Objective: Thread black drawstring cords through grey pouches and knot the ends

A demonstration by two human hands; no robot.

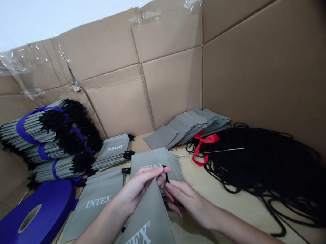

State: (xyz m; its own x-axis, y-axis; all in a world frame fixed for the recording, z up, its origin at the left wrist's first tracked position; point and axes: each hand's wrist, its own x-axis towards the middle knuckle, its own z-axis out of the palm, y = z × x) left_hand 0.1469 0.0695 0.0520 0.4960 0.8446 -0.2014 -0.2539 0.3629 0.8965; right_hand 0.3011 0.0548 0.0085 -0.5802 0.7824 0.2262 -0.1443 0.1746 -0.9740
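Note:
Between my hands is a short end of black cord at the top corner of a grey INTEX pouch. My left hand is closed, its thumb and forefinger pinching the cord at the pouch's corner. From the right, my right hand grips the lower part of the same cord between thumb and fingers. The pouch hangs down toward me, its lower part cut off by the frame. Just behind my hands lies a stack of grey INTEX pouches.
Left stand pouch bundles tied with blue strap, and a blue strap roll. More pouches lie beside it. Grey pieces are fanned at the back. Right is a black cord heap with red ribbon and a thin metal rod. Cardboard walls surround the table.

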